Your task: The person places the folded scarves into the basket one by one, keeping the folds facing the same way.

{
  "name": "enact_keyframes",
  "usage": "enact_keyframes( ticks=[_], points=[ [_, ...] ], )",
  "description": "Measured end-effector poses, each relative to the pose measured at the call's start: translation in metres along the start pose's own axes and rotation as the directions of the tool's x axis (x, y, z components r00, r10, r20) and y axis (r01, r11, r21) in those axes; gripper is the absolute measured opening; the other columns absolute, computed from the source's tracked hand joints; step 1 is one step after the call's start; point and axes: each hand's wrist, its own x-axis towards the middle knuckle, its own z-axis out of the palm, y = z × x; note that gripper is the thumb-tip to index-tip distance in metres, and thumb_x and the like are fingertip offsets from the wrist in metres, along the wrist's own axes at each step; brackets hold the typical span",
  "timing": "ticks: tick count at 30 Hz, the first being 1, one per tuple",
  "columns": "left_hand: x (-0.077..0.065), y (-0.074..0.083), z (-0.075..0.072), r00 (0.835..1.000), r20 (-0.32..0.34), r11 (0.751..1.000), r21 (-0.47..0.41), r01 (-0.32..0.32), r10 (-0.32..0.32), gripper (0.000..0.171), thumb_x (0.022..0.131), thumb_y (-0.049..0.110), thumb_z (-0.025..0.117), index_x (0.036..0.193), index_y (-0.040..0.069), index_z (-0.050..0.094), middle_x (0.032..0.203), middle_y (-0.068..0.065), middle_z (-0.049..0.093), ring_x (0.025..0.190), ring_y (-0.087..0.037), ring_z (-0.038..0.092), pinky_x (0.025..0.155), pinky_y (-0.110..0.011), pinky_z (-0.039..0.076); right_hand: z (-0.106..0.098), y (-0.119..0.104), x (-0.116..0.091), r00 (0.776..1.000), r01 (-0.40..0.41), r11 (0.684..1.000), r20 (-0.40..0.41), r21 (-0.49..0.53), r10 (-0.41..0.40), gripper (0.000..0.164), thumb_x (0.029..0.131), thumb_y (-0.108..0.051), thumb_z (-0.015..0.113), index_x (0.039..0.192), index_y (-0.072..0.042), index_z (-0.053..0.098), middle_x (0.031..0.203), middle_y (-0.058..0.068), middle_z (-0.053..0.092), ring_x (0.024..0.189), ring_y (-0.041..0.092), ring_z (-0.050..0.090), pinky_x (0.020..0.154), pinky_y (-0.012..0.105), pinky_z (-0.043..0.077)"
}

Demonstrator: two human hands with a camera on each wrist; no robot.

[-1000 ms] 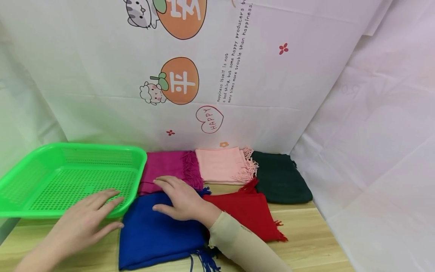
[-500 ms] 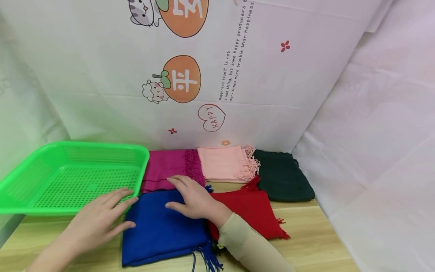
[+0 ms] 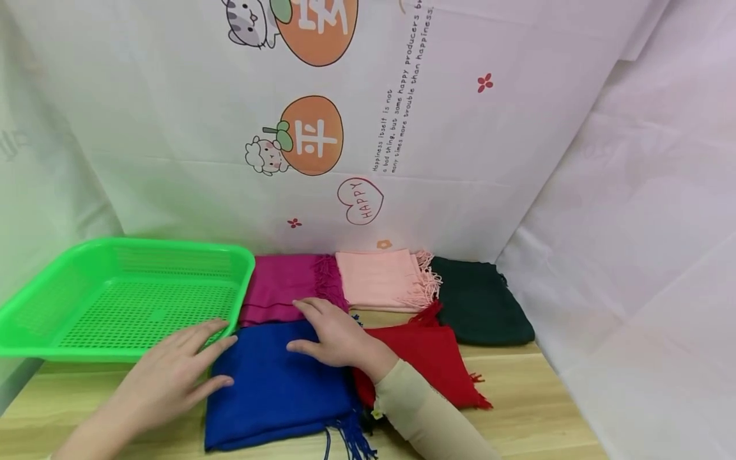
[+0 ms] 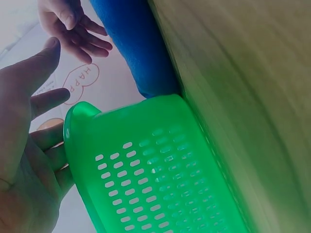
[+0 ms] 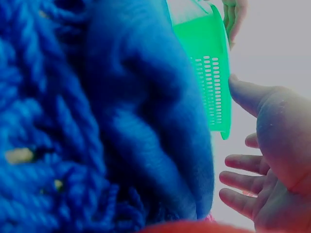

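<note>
A folded blue scarf (image 3: 276,390) lies on the wooden table (image 3: 517,396), with its fringe toward me. My right hand (image 3: 333,332) is over its far right corner, fingers straight and together; the right wrist view shows the palm (image 5: 272,165) open beside the blue scarf (image 5: 121,121). My left hand (image 3: 172,374) is spread flat at the scarf's left edge, just in front of the green perforated tray (image 3: 247,268). It holds nothing. In the left wrist view its fingers (image 4: 29,136) are splayed next to the tray's rim (image 4: 77,116).
Behind the blue scarf lie a magenta scarf (image 3: 282,281), a pink scarf (image 3: 379,278) and a dark green scarf (image 3: 480,300). A red scarf (image 3: 425,358) lies to its right, under my sleeve. White printed cloth walls close in the back and right.
My left hand has slid right from the tray's front to the blue scarf's left edge. The right hand has stayed on the scarf's far corner.
</note>
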Motion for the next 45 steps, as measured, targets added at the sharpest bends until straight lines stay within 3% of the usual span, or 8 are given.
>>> enact_keyframes(
  ticks=[9,17,21,22,24,30,37,45],
  points=[
    [0.000,0.002,0.001,1.000,0.014,1.000,0.001,-0.006,0.006,0.075,0.115,0.068,0.041,0.140,0.007,0.076,0.149,-0.022,0.065,0.127,-0.044,0.068,0.098,-0.063,0.059,-0.002,0.003,0.001,0.997,-0.038,0.999,0.060,-0.015,0.039,0.086,0.107,-0.064,0.067,0.171,-0.013,0.042,0.169,0.007,0.050,0.156,0.026,0.048,0.126,0.044,0.043],
    [0.004,0.006,0.003,0.998,-0.033,0.999,0.006,-0.045,0.045,0.073,0.116,0.065,0.039,0.135,0.006,0.078,0.149,-0.023,0.065,0.132,-0.044,0.066,0.099,-0.060,0.057,-0.001,0.005,0.001,0.991,-0.073,0.997,0.111,-0.020,0.075,0.086,0.106,-0.065,0.066,0.171,-0.013,0.043,0.168,0.008,0.051,0.155,0.026,0.049,0.126,0.044,0.044],
    [0.004,0.009,0.005,0.998,-0.042,0.998,-0.013,-0.055,0.054,0.071,0.117,0.064,0.040,0.134,0.007,0.079,0.150,-0.021,0.066,0.137,-0.045,0.063,0.127,-0.042,0.036,-0.001,0.006,0.002,0.989,-0.081,0.996,0.120,-0.023,0.083,0.086,0.106,-0.065,0.066,0.171,-0.013,0.044,0.168,0.008,0.051,0.156,0.026,0.048,0.126,0.045,0.043],
    [0.005,0.009,0.005,0.997,-0.043,0.998,-0.019,-0.057,0.056,0.071,0.117,0.064,0.040,0.133,0.007,0.079,0.150,-0.020,0.066,0.138,-0.045,0.062,0.131,-0.037,0.027,0.000,0.006,0.002,0.989,-0.084,0.996,0.122,-0.025,0.087,0.086,0.106,-0.065,0.066,0.171,-0.013,0.044,0.167,0.008,0.051,0.156,0.026,0.048,0.126,0.045,0.043],
    [0.005,0.011,0.005,0.997,-0.050,0.998,-0.020,-0.065,0.064,0.069,0.117,0.062,0.040,0.131,0.007,0.079,0.148,-0.019,0.068,0.139,-0.045,0.062,0.132,-0.032,0.020,0.000,0.007,0.002,0.987,-0.095,0.995,0.129,-0.029,0.097,0.086,0.106,-0.066,0.066,0.170,-0.014,0.045,0.167,0.008,0.052,0.155,0.026,0.049,0.126,0.045,0.044],
    [0.005,0.015,0.004,0.996,-0.041,0.997,-0.003,-0.079,0.079,0.066,0.118,0.061,0.041,0.130,0.009,0.080,0.144,-0.015,0.071,0.140,-0.044,0.061,0.121,-0.044,0.036,0.000,0.007,0.002,0.980,-0.121,0.992,0.155,-0.039,0.126,0.087,0.104,-0.068,0.067,0.169,-0.014,0.048,0.167,0.008,0.052,0.155,0.026,0.050,0.125,0.045,0.045],
    [0.004,0.021,0.005,0.993,-0.055,0.995,-0.020,-0.102,0.101,0.065,0.118,0.059,0.040,0.130,0.008,0.079,0.143,-0.016,0.071,0.140,-0.046,0.061,0.134,-0.036,0.022,0.002,0.007,0.001,0.975,-0.126,0.991,0.176,-0.052,0.133,0.086,0.103,-0.068,0.069,0.168,-0.013,0.049,0.166,0.008,0.053,0.154,0.027,0.050,0.125,0.046,0.045],
    [0.005,0.032,0.006,0.991,-0.016,0.991,-0.028,-0.133,0.133,0.064,0.118,0.060,0.042,0.135,0.010,0.077,0.145,-0.014,0.071,0.140,-0.041,0.063,0.127,-0.038,0.033,0.002,0.007,-0.002,0.978,-0.103,0.992,0.172,-0.074,0.114,0.084,0.102,-0.069,0.070,0.163,-0.013,0.055,0.162,0.004,0.058,0.151,0.022,0.053,0.123,0.041,0.047]
  ],
)
